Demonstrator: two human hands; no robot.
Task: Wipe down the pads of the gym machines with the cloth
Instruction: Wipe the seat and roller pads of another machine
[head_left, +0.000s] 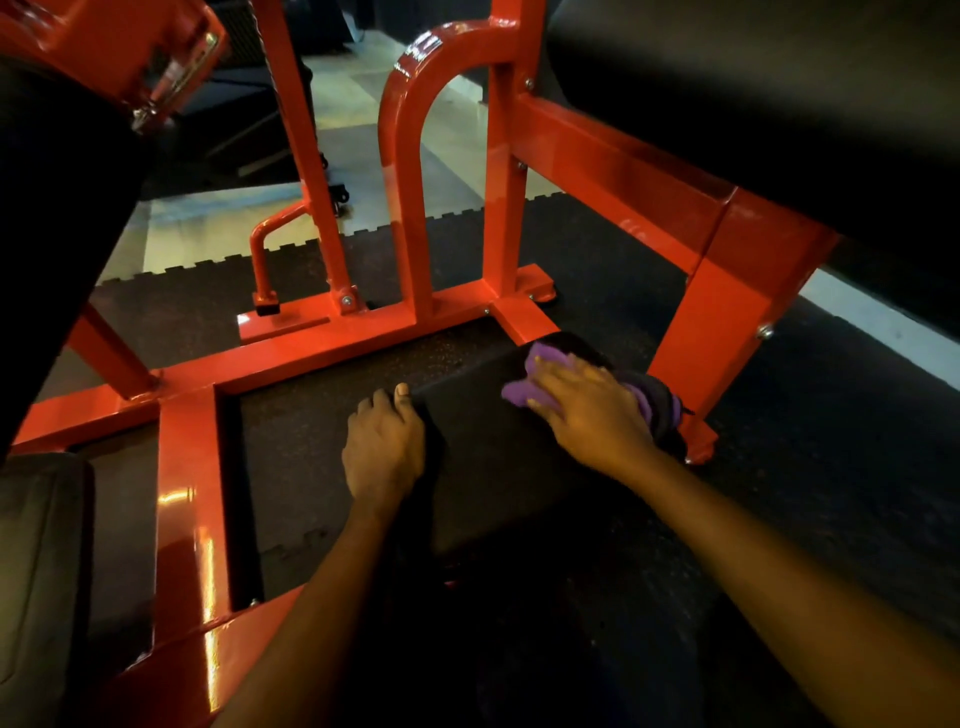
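1. The red machine frame (332, 343) is the biggest thing in view. Its glossy steel bars pass the low pad (483, 452) on the far side and on the left, and one upright post stands just right of the pad.
2. The rubber floor (597, 249), dark and speckled, lies under and around the low pad. Farther off, it meets pale tiles (218, 223) along a toothed, jigsaw-like edge.
3. A large black pad (779, 104) fills the upper right, above and to the right of the low pad, and is carried on a slanting red beam.
4. A second dark pad (62, 234) hangs at the upper left, well apart from the low pad.
5. The low pad itself is black and flat-topped, and it sits close to the floor inside the frame's open rectangle.
6. Of the two hands, the right hand (587, 410) lies on the far right corner of the low pad, fingers straight and spread wide, pressing flat on the cloth.
7. The left hand (383, 447) grips the low pad's left edge, with its fingers curled over the side and its thumb up on top.
8. The purple cloth (540, 364) is bunched on the pad's far right corner beneath the right hand. It shows past the fingertips and again on the side nearest the post.
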